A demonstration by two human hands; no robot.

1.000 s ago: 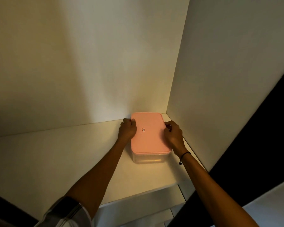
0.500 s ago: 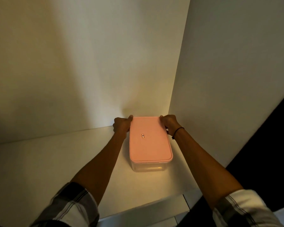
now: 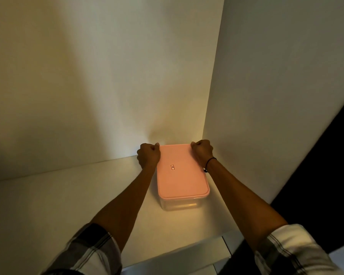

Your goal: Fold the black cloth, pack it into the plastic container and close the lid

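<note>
Against the back corner of a white shelf (image 3: 87, 197): clear rectangular plastic container (image 3: 180, 205), standing flat, long side running away from the camera, far end close to the rear wall (image 3: 107, 76), right side near the side panel (image 3: 276, 96). Capped by flat pink plastic lid (image 3: 182, 171), seated level on the rim all round as far as visible; small dark rectangular mark (image 3: 173, 167) near lid centre. Black cloth not discernible; container wall shows only pale glare at the near end, contents unclear.

Left hand (image 3: 148, 155) at far left corner of lid, fingers curled into a closed grip, thumb pressed on the lid's top edge, knuckles beside the container's left side. Right hand (image 3: 202, 151) mirrored at far right corner, likewise curled tight, thumb on the lid edge. Both grips closed on the lid rim; fingertips hidden under the curl, so hold below the rim cannot be told.

Thin black band (image 3: 210, 162) round right wrist. Plaid rolled sleeves (image 3: 91, 253) at both forearms, bottom of view. Warm yellowish light pooled on shelf around the container; dark area at far right.
</note>
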